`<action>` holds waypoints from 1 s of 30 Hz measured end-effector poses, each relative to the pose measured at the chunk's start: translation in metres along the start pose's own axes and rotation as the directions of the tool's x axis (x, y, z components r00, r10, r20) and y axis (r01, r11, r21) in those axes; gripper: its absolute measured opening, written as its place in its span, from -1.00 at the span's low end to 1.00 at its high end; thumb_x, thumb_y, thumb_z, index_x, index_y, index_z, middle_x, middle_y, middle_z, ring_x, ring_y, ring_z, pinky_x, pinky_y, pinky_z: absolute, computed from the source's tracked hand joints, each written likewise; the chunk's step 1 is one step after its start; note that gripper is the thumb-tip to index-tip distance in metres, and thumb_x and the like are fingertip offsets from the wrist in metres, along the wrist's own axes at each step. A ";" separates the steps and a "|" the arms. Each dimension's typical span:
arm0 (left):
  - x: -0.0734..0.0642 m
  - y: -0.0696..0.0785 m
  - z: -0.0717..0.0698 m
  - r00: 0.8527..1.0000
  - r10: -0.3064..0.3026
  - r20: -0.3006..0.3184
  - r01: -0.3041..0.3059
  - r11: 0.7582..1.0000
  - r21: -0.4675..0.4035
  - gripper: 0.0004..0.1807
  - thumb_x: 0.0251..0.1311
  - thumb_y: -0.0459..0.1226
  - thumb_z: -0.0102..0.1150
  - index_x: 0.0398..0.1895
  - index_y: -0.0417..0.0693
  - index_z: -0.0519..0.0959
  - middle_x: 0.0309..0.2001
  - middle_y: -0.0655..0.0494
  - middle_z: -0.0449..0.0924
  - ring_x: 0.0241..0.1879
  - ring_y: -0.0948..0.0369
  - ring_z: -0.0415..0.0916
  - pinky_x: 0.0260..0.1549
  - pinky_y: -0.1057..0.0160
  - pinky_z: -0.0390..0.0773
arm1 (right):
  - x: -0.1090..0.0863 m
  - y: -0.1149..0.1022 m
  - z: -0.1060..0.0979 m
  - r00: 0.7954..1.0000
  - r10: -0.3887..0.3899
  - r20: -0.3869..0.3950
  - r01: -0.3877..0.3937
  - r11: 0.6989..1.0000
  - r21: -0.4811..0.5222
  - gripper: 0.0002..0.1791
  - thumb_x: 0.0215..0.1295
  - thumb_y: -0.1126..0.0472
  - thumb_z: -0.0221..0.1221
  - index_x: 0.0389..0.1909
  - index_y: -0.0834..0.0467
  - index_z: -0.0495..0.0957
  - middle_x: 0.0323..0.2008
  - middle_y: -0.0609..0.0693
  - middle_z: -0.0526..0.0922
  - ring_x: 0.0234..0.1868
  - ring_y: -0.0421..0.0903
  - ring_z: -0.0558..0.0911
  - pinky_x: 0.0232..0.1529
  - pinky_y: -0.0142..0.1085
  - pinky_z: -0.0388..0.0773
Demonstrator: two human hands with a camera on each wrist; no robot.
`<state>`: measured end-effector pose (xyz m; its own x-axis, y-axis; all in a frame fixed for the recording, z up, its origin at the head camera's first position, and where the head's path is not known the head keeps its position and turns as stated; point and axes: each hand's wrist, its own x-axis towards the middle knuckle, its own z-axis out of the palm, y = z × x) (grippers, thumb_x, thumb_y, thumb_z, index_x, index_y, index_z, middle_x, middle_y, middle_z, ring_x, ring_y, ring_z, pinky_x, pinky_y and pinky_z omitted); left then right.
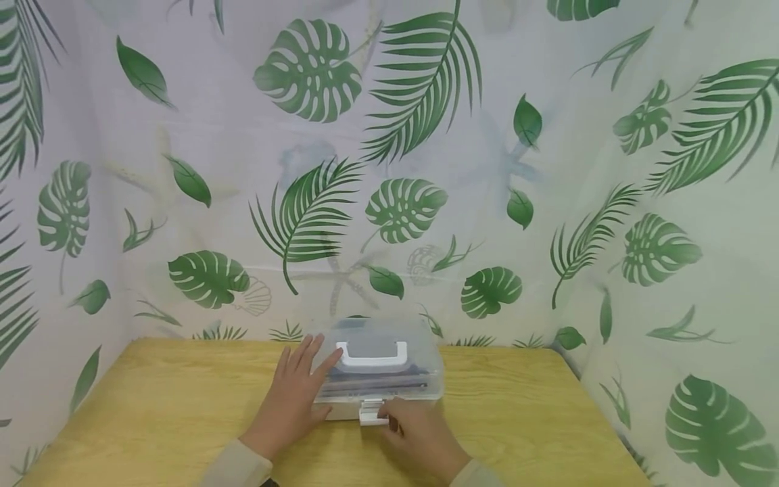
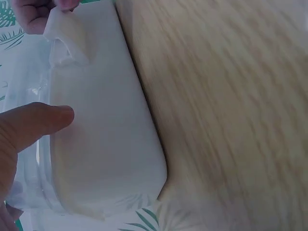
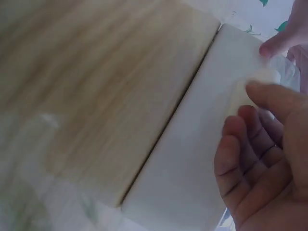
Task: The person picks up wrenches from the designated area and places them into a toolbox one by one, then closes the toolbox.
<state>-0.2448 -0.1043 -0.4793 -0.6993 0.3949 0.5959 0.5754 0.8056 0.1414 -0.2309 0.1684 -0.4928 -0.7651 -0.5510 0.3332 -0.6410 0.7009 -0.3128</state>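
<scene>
A box with a see-through lid (image 1: 426,380) and a white base (image 2: 108,125) stands on the table. A white carry handle (image 1: 372,364) lies on its top, and dark long items show dimly through the lid. My left hand (image 1: 291,399) rests on the box's left side, fingers extended over the lid and thumb (image 2: 41,122) against the front. At the front middle, my right hand (image 1: 421,429) pinches the white latch (image 1: 370,411) between thumb and fingers. The latch juts out from the base's front wall in the left wrist view. The lid is down.
The wood-grain table (image 1: 517,406) extends to both sides of the box. Behind it and at the sides hangs a pale cloth (image 1: 231,149) printed with green leaves. The box's back stands close to that cloth.
</scene>
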 end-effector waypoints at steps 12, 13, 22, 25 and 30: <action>0.000 -0.004 0.008 0.999 -0.021 0.031 0.022 0.999 -0.026 -0.01 -0.15 -0.24 0.71 0.45 0.05 0.43 0.45 -0.26 0.31 0.50 -0.20 0.18 0.31 -0.11 0.49 | 0.010 -0.009 -0.018 0.989 0.052 -0.140 -0.045 0.998 0.049 -0.76 0.37 0.14 0.35 0.00 0.08 0.63 -0.46 -0.31 0.53 -0.49 -0.41 0.44 -0.46 -0.48 0.49; 0.000 -0.004 0.008 0.999 -0.020 0.030 0.021 0.999 -0.026 -0.01 -0.15 -0.23 0.71 0.45 0.05 0.43 0.45 -0.26 0.31 0.50 -0.20 0.18 0.31 -0.11 0.49 | 0.012 -0.009 -0.017 0.987 0.029 -0.158 -0.032 0.999 -0.016 -0.71 0.35 0.14 0.37 0.03 0.08 0.61 -0.44 -0.28 0.56 -0.48 -0.40 0.47 -0.46 -0.48 0.51; 0.000 -0.004 0.011 0.999 -0.040 0.037 0.042 0.997 -0.066 -0.05 -0.10 -0.27 0.68 0.45 0.06 0.42 0.48 -0.25 0.27 0.52 -0.21 0.13 0.37 -0.13 0.41 | 0.018 -0.011 -0.002 0.910 -0.273 -0.311 0.134 0.905 -0.403 -0.60 0.03 0.27 0.53 -0.11 0.07 0.61 -0.15 -0.03 0.59 -0.16 -0.09 0.60 -0.15 -0.29 0.67; -0.001 -0.003 0.012 0.998 -0.047 0.034 0.050 0.996 -0.075 -0.04 -0.11 -0.28 0.67 0.45 0.05 0.41 0.49 -0.26 0.27 0.53 -0.22 0.12 0.36 -0.15 0.41 | 0.018 -0.013 0.002 0.913 -0.301 -0.275 0.149 0.874 -0.462 -0.44 -0.04 0.18 0.60 0.02 0.09 0.61 -0.06 0.02 0.58 -0.05 -0.01 0.59 0.05 -0.19 0.64; -0.002 -0.003 0.013 0.999 -0.046 0.019 0.048 0.996 -0.073 0.06 -0.11 -0.29 0.66 0.54 0.13 0.33 0.50 -0.26 0.25 0.52 -0.23 0.10 0.31 -0.18 0.47 | 0.021 -0.017 0.003 0.894 -0.359 -0.269 0.172 0.828 -0.533 -0.41 0.01 0.20 0.56 0.12 0.07 0.63 -0.05 0.04 0.61 -0.04 0.00 0.59 0.09 -0.19 0.62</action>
<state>-0.2508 -0.1020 -0.4913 -0.7330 0.3652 0.5739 0.5707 0.7893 0.2266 -0.2364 0.1439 -0.4828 -0.4374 -0.6224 0.6491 -0.6303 0.7270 0.2723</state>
